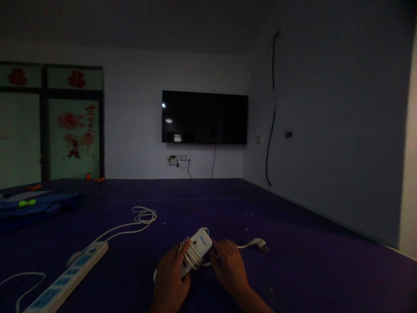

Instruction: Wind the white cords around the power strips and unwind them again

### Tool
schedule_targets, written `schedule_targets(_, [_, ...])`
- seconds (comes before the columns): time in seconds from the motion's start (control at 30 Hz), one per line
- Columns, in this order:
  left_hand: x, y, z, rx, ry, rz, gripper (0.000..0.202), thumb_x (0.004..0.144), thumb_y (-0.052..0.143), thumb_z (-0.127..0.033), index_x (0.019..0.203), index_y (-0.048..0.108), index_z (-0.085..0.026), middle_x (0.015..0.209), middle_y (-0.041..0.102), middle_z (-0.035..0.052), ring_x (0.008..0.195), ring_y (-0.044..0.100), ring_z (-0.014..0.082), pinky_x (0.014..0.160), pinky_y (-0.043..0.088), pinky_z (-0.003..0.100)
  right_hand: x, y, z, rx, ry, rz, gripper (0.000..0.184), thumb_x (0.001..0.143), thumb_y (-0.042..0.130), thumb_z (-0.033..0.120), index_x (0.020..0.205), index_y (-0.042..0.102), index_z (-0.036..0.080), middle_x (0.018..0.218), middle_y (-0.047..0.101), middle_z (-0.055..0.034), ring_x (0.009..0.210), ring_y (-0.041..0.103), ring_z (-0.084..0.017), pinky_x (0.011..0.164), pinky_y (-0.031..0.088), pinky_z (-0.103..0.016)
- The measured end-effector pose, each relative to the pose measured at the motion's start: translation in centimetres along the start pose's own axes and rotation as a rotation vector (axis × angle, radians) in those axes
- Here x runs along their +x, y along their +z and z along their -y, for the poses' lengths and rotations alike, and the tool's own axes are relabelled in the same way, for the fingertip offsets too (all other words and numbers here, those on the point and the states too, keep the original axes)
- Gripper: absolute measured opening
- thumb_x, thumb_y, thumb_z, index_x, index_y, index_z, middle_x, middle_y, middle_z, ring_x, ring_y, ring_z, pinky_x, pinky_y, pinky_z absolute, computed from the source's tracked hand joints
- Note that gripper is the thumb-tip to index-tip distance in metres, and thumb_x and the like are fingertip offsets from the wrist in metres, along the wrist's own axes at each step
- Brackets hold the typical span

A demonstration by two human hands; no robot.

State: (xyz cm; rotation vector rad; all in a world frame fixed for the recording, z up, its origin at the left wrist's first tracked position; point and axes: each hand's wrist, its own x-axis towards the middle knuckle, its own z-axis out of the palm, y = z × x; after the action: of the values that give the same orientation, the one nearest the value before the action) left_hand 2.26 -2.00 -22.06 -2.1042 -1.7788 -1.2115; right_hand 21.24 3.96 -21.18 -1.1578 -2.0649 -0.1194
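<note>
**A:** Dim room, and the biggest thing in it is the purple floor point(293, 261), running right out to the pale walls.

**B:** On the far wall there's a dark television point(204, 117), switched off, with a wall socket point(178, 159) below it. A black cable point(272, 121) hangs down the right wall.

**A:** On the left is a glass door point(73, 126) with red paper cut-outs stuck on it. In front of it a blue cloth point(39, 206) lies rumpled on the floor.

**B:** Nearer, at lower left, a long power strip point(67, 276) lies flat and angled away from us, white with blue sockets. Its white lead point(143, 216) trails off to a loose coil further out.

**A:** Now the centre, low in the view: a small power strip point(197, 250), white, lifted just off the floor and tilted, its far end up. Its own cord point(192, 258) is wound round its body in several turns.

**B:** The left hand point(171, 278) is clenched round it from the near side, fingers lying over those turns. That's a firm hold.

**A:** And the right hand point(230, 267)?

**B:** It's just beside the strip on the right, palm down, fingertips touching the wound cord. I cannot tell whether it's pinching the cord or only resting there; it's too dark.

**A:** The loose tail of that cord runs out from under the right hand to a white plug point(259, 243), which lies on the floor near the hand with its pins pointing right.
</note>
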Motion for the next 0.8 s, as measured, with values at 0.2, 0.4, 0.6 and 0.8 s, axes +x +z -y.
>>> schedule_targets(0.2, [0.1,-0.1,0.0,-0.035,-0.003,-0.012,0.07,0.066,0.048,-0.008,0.134,0.042,-0.025,0.125,0.056,0.0067,0.114,0.05,0.024,0.098,0.037,0.038,0.0,0.1,0.3,0.082,-0.039,0.192,0.014,0.08,0.057,0.031,0.08,0.069,0.023,0.088,0.069,-0.0028,0.091,0.059,-0.02,0.097,0.029,-0.036])
schedule_targets(0.4, [0.1,-0.3,-0.2,-0.054,0.045,0.044,0.075,0.06,0.048,-0.004,0.131,0.046,-0.027,0.125,0.057,0.0058,0.114,0.05,0.0243,0.099,0.036,0.038,0.2,-0.1,1.4,0.181,-0.15,0.318,0.016,0.073,0.06,0.02,0.085,0.069,0.025,0.095,0.07,-0.0013,0.094,0.06,-0.018,0.085,0.036,-0.026])
schedule_targets(0.6, [0.2,-0.3,-0.2,-0.092,0.029,0.066,0.076,0.06,0.048,-0.005,0.133,0.043,-0.026,0.126,0.057,0.0056,0.115,0.049,0.024,0.099,0.035,0.037,0.1,0.7,0.8,0.143,-0.152,0.334,0.027,0.07,0.049,0.008,0.08,0.07,0.021,0.092,0.07,-0.0033,0.092,0.061,-0.017,0.081,0.038,-0.023])
schedule_targets(0.8, [0.1,-0.3,-0.1,-0.104,0.011,0.054,0.074,0.061,0.049,-0.007,0.132,0.045,-0.027,0.126,0.056,0.0053,0.115,0.05,0.0246,0.1,0.035,0.038,0.4,1.2,0.3,-0.007,-0.033,0.297,0.033,0.074,0.043,0.007,0.089,0.069,0.02,0.095,0.069,-0.0063,0.093,0.058,-0.018,0.084,0.037,-0.025])
